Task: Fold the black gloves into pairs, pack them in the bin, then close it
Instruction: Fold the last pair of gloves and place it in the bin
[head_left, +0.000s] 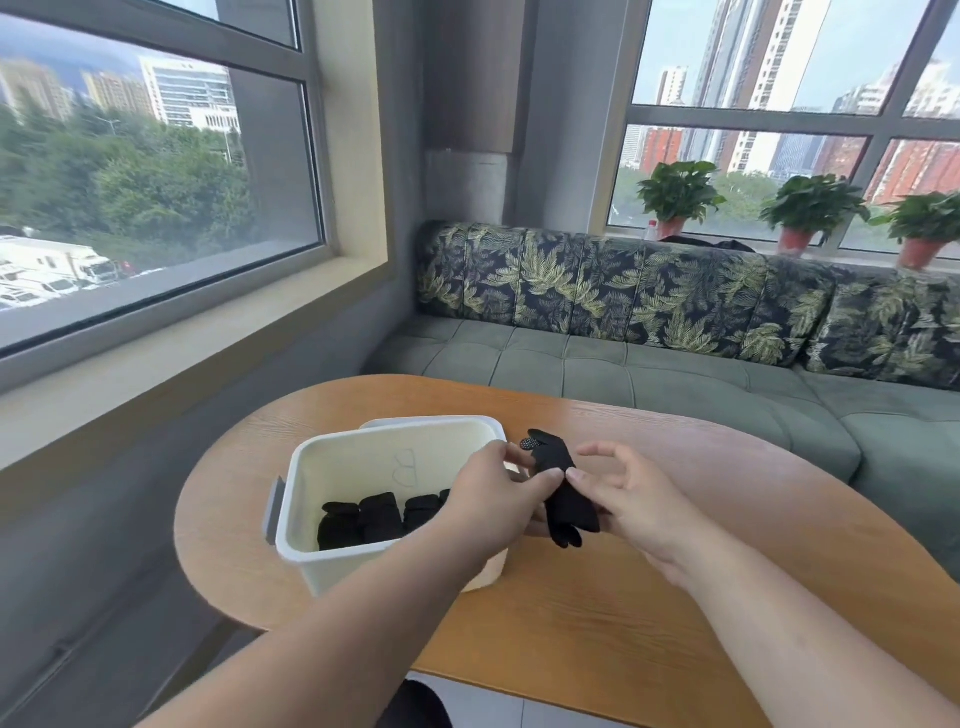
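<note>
A white open bin (332, 452) stands on the wooden table (597, 623), with several folded black glove bundles (374, 517) lying on its bottom. Just right of the bin's rim, both hands hold a pair of black gloves (563, 488) above the table. My left hand (498, 499) pinches the pair at its middle from the left. My right hand (631, 506) pinches it from the right, its other fingers loosely curled. One fingertip of the gloves carries a dotted grip patch. A white lid (374, 423) seems to lie behind the bin, mostly hidden.
The rounded table edge (202, 519) runs close to the bin on the left, beside the window wall (156, 364). A green sofa (649, 374) with leaf-print cushions stands behind the table. Potted plants (675, 197) sit on the far sill.
</note>
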